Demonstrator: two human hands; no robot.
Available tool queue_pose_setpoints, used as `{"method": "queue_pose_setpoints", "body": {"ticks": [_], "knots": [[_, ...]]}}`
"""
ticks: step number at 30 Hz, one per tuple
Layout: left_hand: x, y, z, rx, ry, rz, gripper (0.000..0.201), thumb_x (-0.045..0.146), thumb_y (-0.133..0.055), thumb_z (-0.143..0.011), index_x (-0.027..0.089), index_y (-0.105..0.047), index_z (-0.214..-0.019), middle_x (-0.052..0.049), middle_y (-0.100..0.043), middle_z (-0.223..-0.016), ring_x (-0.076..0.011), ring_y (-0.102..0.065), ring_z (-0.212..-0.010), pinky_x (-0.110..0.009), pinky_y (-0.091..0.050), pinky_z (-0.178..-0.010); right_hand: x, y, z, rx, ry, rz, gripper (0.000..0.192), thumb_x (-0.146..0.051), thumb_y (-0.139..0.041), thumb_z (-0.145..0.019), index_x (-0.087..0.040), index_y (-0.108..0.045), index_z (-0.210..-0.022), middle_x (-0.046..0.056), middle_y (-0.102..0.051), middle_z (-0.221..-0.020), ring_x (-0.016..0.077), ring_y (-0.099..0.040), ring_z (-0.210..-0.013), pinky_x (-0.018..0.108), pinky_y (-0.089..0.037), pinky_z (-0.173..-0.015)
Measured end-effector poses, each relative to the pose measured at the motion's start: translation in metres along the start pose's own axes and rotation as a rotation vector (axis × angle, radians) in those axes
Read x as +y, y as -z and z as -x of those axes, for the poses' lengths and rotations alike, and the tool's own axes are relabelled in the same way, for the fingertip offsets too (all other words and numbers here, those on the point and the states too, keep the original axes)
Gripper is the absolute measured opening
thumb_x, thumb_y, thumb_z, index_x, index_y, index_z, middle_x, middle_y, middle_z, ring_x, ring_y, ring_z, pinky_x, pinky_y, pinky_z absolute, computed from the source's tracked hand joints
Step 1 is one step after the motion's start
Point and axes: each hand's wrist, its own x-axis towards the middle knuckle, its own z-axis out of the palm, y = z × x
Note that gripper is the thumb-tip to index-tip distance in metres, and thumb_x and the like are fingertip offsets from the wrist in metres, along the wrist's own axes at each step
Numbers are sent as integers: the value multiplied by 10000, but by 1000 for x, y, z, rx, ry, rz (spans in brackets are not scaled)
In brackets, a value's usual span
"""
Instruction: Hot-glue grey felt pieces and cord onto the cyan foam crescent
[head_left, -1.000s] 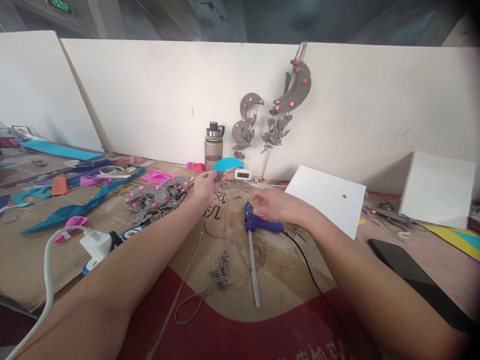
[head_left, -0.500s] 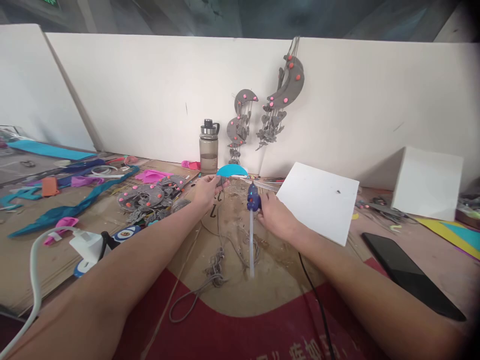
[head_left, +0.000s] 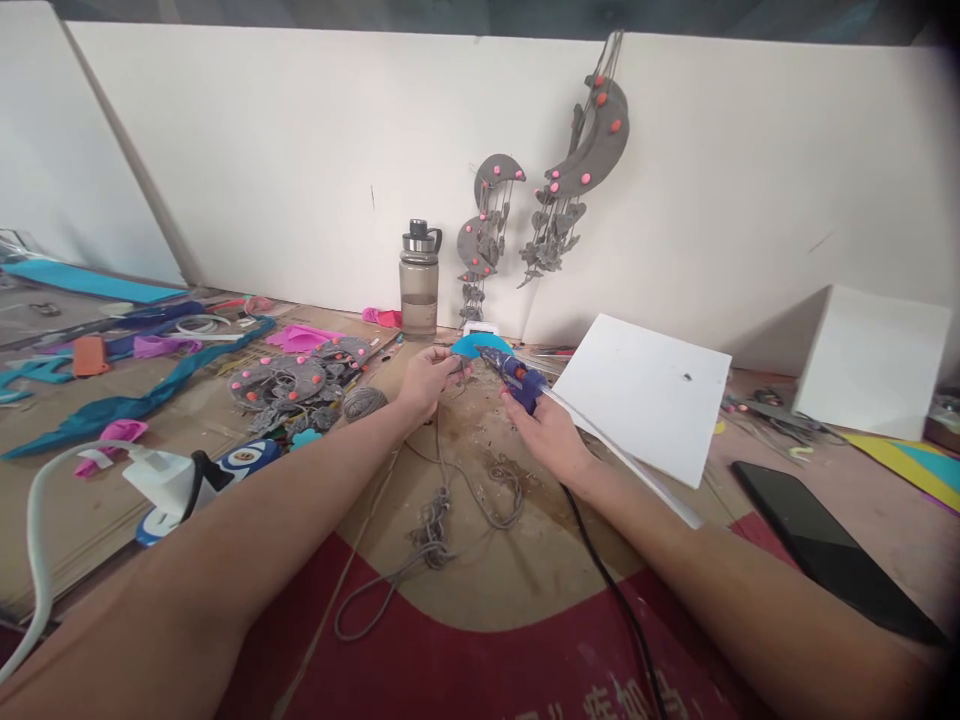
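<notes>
My left hand (head_left: 429, 383) is closed, its fingertips pinching the near left edge of a bright blue, rounded flat piece (head_left: 471, 342). Something small and grey also shows at those fingertips, partly hidden. Grey cord (head_left: 441, 440) trails down from there to a knotted bundle (head_left: 433, 530) on the cardboard. In my right hand (head_left: 553, 432) is a blue hot glue gun (head_left: 519, 376), tilted so its nozzle points left at the blue piece. Whether nozzle and piece touch, I cannot tell. A long clear glue stick (head_left: 630, 455) sticks out of its back, over my right forearm.
Grey crescent ornaments with pink dots hang on the white board (head_left: 300, 150); more lie in a pile (head_left: 281, 385) at left, beside a yarn ball (head_left: 364, 403). A bottle (head_left: 419, 290), white panel (head_left: 645, 395), phone (head_left: 825, 545), charger (head_left: 161, 480) and black cable (head_left: 611, 575) surround the work.
The glue gun has swung from pointing away from me to pointing left, its nozzle now at the blue piece. My left hand and the piece have shifted slightly right.
</notes>
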Motion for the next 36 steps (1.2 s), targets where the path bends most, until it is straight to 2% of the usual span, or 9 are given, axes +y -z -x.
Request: {"method": "queue_pose_setpoints", "body": {"ticks": [5, 11, 18, 22, 28, 36], "knots": [[5, -7, 6, 6, 75, -30, 204, 156, -750, -640, 131, -565, -722, -17, -663, -688, -124, -664, -657, -325, -555, -797, 7, 0, -3, -60, 2, -24, 383, -525, -455, -864, -193, -598, -741, 11, -567, -572, 175, -513, -570, 302, -408, -570], [8, -12, 11, -43, 114, -50, 244, 125, -760, -645, 136, -541, -753, -23, -676, -682, -120, -676, -640, -303, -555, -770, 9, -1, -5, -30, 39, -54, 371, -508, -459, -867, -178, -630, -857, -2, -557, -586, 167, -502, -565, 296, -410, -557], [7, -14, 13, -74, 135, -41, 284, 116, -776, -645, 141, -510, -741, -20, -675, -695, -125, -686, -661, -315, -555, -790, 10, -1, -4, -29, 32, 20, 349, -522, -455, -866, -211, -541, -734, 10, -565, -597, 171, -496, -568, 302, -399, -556], [7, -13, 12, -64, 152, -43, 284, 95, -771, -644, 140, -506, -735, -17, -668, -687, -125, -684, -649, -318, -557, -787, 8, -1, -3, -31, 61, 65, 343, -515, -438, -873, -209, -538, -754, 32, -600, -685, 182, -513, -627, 317, -402, -606], [6, -14, 11, -51, 159, -48, 278, 80, -767, -651, 135, -504, -723, -14, -662, -661, -130, -687, -626, -310, -561, -759, 8, -2, -3, -32, 65, 100, 351, -525, -429, -876, -220, -488, -712, 9, -528, -631, 171, -455, -597, 308, -366, -586], [3, -14, 13, -51, 133, -88, 288, 110, -790, -648, 135, -511, -716, -7, -654, -650, -132, -684, -618, -318, -567, -751, 5, -1, -2, -48, 79, 108, 334, -507, -423, -876, -228, -492, -707, 14, -500, -612, 192, -474, -627, 336, -418, -654]]}}
